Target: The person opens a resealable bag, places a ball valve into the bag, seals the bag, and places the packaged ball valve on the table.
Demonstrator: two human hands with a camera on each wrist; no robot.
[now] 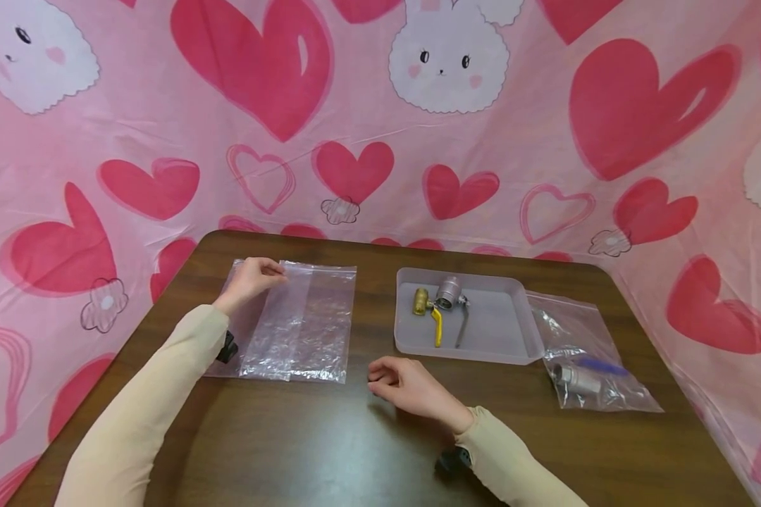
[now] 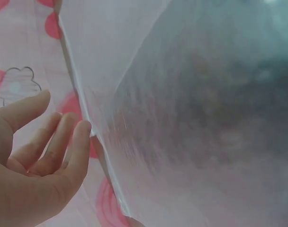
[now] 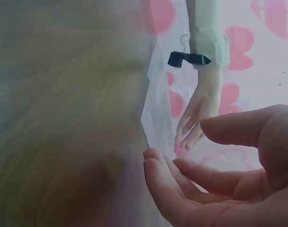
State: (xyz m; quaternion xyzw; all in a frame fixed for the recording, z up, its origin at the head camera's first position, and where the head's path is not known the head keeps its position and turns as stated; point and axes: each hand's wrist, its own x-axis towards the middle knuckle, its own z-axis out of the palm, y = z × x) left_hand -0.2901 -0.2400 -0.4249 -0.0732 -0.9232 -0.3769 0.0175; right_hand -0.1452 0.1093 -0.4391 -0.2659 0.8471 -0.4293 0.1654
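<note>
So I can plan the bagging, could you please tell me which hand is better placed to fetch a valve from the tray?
Probably the right hand: it lies empty near the translucent plastic tray, while the left hand rests on the clear plastic bags.

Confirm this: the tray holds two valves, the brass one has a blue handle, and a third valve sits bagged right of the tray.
Not quite. In the head view, the brass valve in the tray has a yellow handle, not blue. The steel valve beside it and the bagged valve are as stated.
</note>
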